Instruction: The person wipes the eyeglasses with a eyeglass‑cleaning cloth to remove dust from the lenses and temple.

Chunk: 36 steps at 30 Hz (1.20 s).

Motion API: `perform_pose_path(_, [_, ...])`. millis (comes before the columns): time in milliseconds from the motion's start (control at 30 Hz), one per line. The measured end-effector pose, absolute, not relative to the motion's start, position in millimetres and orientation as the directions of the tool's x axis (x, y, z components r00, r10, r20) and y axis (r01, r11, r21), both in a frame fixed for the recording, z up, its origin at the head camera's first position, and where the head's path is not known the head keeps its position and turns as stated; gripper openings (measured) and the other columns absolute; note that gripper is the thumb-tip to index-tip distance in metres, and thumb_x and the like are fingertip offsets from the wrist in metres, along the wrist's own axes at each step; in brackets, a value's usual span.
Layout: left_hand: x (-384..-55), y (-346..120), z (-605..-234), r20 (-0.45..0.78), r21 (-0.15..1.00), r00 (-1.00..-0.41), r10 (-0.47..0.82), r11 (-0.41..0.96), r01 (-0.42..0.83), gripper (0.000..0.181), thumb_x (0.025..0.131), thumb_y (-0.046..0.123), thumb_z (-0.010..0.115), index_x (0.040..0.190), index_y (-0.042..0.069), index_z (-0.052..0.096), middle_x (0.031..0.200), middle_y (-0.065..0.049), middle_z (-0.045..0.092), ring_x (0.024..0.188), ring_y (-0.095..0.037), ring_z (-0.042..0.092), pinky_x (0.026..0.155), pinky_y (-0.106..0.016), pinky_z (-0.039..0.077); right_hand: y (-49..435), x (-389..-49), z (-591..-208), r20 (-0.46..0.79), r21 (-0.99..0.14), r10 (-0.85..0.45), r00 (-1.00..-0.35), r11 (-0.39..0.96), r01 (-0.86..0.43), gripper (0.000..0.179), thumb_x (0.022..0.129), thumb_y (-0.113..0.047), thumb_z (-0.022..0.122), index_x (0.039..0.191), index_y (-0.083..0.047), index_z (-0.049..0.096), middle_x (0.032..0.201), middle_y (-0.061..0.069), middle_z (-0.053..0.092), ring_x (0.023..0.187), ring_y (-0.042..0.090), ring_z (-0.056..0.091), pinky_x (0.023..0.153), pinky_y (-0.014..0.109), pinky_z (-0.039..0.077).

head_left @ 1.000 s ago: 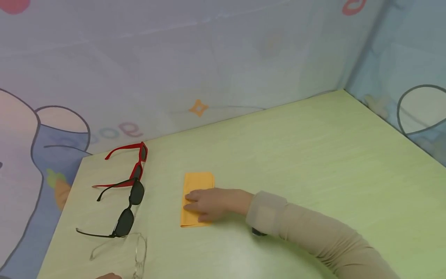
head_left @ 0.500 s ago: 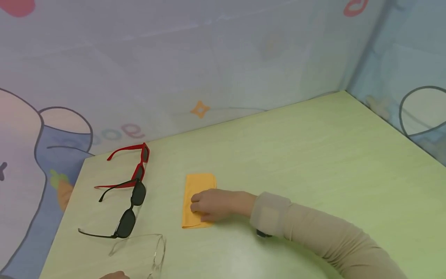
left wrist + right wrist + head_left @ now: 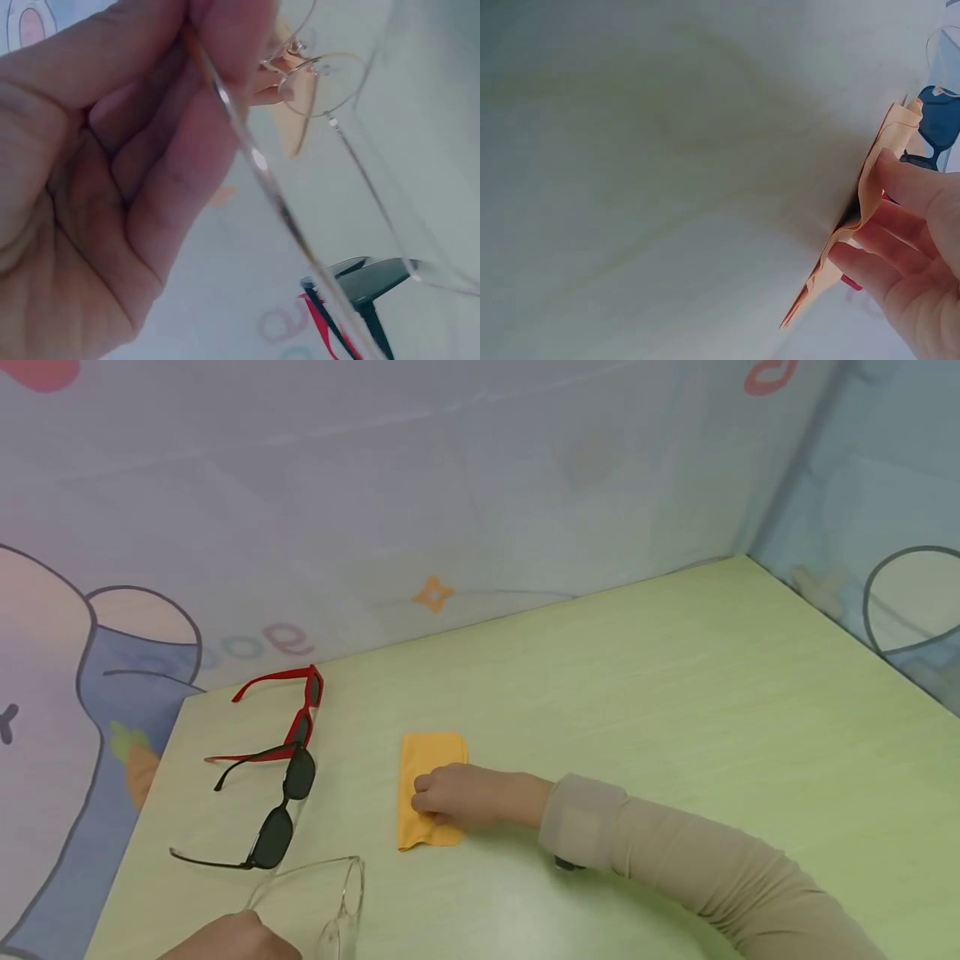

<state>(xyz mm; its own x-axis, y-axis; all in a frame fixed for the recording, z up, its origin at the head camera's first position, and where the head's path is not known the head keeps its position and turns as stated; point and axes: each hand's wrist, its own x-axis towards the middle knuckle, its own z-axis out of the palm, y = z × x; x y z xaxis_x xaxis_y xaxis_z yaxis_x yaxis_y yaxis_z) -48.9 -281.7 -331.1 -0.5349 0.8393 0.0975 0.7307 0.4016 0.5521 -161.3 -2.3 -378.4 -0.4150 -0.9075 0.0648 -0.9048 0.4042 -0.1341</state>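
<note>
At the bottom edge of the head view my left hand [image 3: 232, 939] pinches one temple of thin-rimmed, clear-lensed eyeglasses [image 3: 354, 893]. In the left wrist view the shiny metal temple [image 3: 259, 160] runs out from between thumb and fingers. The lower part of the eyeglasses is cut off in the head view. My right hand [image 3: 468, 795] lies over a folded orange cloth [image 3: 433, 752] on the table. Up close in the right wrist view, thumb and fingers pinch the cloth [image 3: 870, 191], which is bunched up along its middle.
Black sunglasses [image 3: 273, 839] lie with temples unfolded at the table's left side. Behind them, touching or nearly touching, are red-framed sunglasses [image 3: 302, 727]. A printed curtain wall [image 3: 480, 493] borders the back of the pale green table [image 3: 637, 693].
The left hand and eyeglasses have moved right and further into the head view. The right fingers, earlier spread flat over the orange cloth, have drawn in and now pinch it.
</note>
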Motion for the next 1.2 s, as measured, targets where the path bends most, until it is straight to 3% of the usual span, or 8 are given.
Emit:
perform_pose_path(100, [-51.4, -280.2, -320.8, 0.13, 0.56, -0.533, 0.836, 0.382, 0.735, 0.043, 0.069, 0.002, 0.071, 0.049, 0.022, 0.038, 0.047, 0.017, 0.026, 0.053, 0.018, 0.01, 0.034, -0.009, 0.012, -3.4, -159.5, -377.6, 0.047, -0.127, -0.899, -0.436, 0.427, -0.895, 0.008, 0.091, -0.003, 0.057, 0.094, -0.01, 0.058, 0.083, -0.002, 0.052, 0.069, 0.011, 0.046, 0.064, 0.016, 0.036])
perform_pose_path(233, [-63.2, -281.2, -307.7, 0.115, 0.54, -0.494, 0.862, 0.364, 0.759, 0.036, 0.069, -0.004, 0.07, 0.063, 0.027, 0.052, 0.052, 0.018, 0.038, 0.056, 0.02, 0.023, 0.043, -0.002, 0.023, -3.9, -156.3, -375.3, -0.01, -0.069, -0.88, -0.475, 0.474, -0.878, 0.016, 0.091, -0.006, 0.058, 0.106, -0.01, 0.061, 0.093, -0.001, 0.054, 0.079, 0.013, 0.051, 0.07, 0.018, 0.041])
perform_pose_path(367, [-72.6, -283.1, -299.2, 0.129, 0.495, -0.465, 0.876, 0.349, 0.796, 0.031, 0.076, 0.0, 0.072, 0.069, 0.024, 0.053, 0.057, 0.016, 0.04, 0.059, 0.017, 0.029, 0.05, -0.001, 0.027, -1.5, -156.6, -371.9, -0.008, -0.098, -0.871, -0.491, 0.489, -0.867, 0.006, 0.087, -0.008, 0.065, 0.091, -0.011, 0.065, 0.087, -0.003, 0.052, 0.077, 0.012, 0.05, 0.069, 0.018, 0.04])
perform_pose_path(567, [-80.9, -279.9, -291.6, 0.221, 0.454, -0.466, 0.857, 0.333, 0.827, 0.022, 0.079, 0.007, 0.072, 0.08, 0.023, 0.059, 0.067, 0.018, 0.051, 0.062, 0.014, 0.039, 0.054, -0.003, 0.033, 6.1, -160.0, -372.6, 0.005, -0.192, -0.868, -0.496, 0.486, -0.852, 0.013, 0.081, 0.002, 0.065, 0.081, -0.011, 0.066, 0.08, -0.003, 0.058, 0.073, 0.012, 0.055, 0.065, 0.017, 0.042])
perform_pose_path(700, [-84.9, -273.7, -287.1, 0.25, 0.445, -0.549, 0.798, 0.409, 0.797, 0.024, 0.077, 0.002, 0.073, 0.082, 0.023, 0.062, 0.07, 0.019, 0.053, 0.059, 0.01, 0.043, 0.053, -0.006, 0.035, 12.8, -159.7, -374.8, -0.016, -0.211, -0.874, -0.486, 0.478, -0.853, 0.016, 0.078, 0.005, 0.063, 0.074, -0.011, 0.063, 0.073, -0.005, 0.053, 0.066, 0.009, 0.046, 0.06, 0.017, 0.036])
perform_pose_path(867, [-90.0, -262.1, -283.3, 0.273, 0.489, -0.701, 0.659, 0.532, 0.691, 0.023, 0.077, -0.002, 0.071, 0.084, 0.019, 0.067, 0.071, 0.018, 0.057, 0.06, 0.002, 0.052, 0.052, -0.012, 0.041, 24.2, -156.0, -375.4, -0.09, -0.271, -0.854, -0.512, 0.516, -0.813, 0.024, 0.077, 0.008, 0.059, 0.067, -0.013, 0.054, 0.067, -0.007, 0.04, 0.062, 0.008, 0.034, 0.056, 0.018, 0.027])
perform_pose_path(1033, [-97.2, -248.7, -282.9, 0.311, 0.661, -0.805, 0.505, 0.494, 0.565, 0.017, 0.082, -0.006, 0.065, 0.091, 0.007, 0.068, 0.079, 0.007, 0.065, 0.067, -0.006, 0.06, 0.058, -0.018, 0.048, 38.7, -152.2, -372.3, -0.107, -0.315, -0.832, -0.545, 0.548, -0.775, 0.026, 0.074, 0.009, 0.057, 0.065, -0.015, 0.053, 0.065, -0.009, 0.038, 0.061, 0.008, 0.032, 0.055, 0.019, 0.026])
perform_pose_path(1200, [-105.7, -230.3, -279.0, 0.217, 0.858, -0.908, 0.358, 0.373, 0.352, 0.008, 0.091, 0.003, 0.059, 0.093, 0.005, 0.066, 0.077, 0.002, 0.064, 0.072, -0.011, 0.056, 0.065, -0.022, 0.047, 57.8, -153.2, -369.1, -0.088, -0.387, -0.831, -0.55, 0.537, -0.75, 0.024, 0.073, 0.008, 0.057, 0.066, -0.016, 0.058, 0.063, -0.012, 0.043, 0.059, 0.006, 0.034, 0.055, 0.019, 0.029])
